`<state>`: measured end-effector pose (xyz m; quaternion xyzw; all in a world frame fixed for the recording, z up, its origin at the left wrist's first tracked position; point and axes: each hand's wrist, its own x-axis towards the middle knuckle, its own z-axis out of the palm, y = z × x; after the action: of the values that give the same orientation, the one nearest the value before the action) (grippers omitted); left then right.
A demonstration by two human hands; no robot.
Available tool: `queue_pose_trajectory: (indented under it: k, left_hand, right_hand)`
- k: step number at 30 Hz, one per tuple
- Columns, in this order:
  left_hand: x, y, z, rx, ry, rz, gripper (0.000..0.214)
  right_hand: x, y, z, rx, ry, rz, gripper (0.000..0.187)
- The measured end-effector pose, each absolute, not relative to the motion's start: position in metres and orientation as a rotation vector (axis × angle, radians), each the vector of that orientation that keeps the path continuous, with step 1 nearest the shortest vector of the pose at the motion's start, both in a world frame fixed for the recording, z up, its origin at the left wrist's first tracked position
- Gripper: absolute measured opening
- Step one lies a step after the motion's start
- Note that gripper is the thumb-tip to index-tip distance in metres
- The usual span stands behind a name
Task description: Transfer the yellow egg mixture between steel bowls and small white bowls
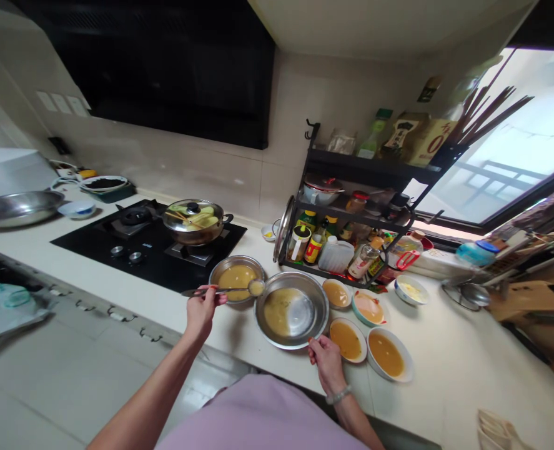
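Note:
My left hand [205,307] is closed round the handle of a ladle [257,287]. The ladle's cup, with yellowish liquid in it, hangs between two metal basins, over the right edge of the smaller basin [215,270]. That smaller one holds yellow liquid. A larger steel basin [322,299], thinly covered with similar liquid on its left side, sits in front of me. My right hand [326,357] pinches this basin's near right rim. Just right of it stand bowls of orange-brown liquid, among them an oval bowl [361,357] and a larger white bowl [408,374].
A lidded pot [197,234] with chopsticks across it stands on the black hob [93,240]. Behind the basins rises a black rack [375,164] of bottles and jars. A small bowl [410,301] of pale yellow food stands farther right. Above hangs a dark range hood [173,69].

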<state>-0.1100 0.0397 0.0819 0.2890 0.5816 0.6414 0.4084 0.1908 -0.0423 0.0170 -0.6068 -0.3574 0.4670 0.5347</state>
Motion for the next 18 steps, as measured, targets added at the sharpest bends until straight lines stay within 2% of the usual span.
queue_pose_trajectory:
  k: [10,14,18]
  left_hand:
    - [-0.14,0.046,0.083,0.886,1.738,1.635,0.017]
    - [-0.142,0.042,0.075,1.255,1.875,1.565,0.021]
    - [-0.138,0.037,0.07,1.73,1.778,1.583,0.019]
  right_hand:
    - [0.189,-0.042,0.02,-1.45,-0.832,1.126,0.031]
    - [0.189,-0.043,0.02,-1.446,-0.829,1.118,0.032]
    - [0.189,-0.043,0.019,-1.446,-0.828,1.12,0.032]
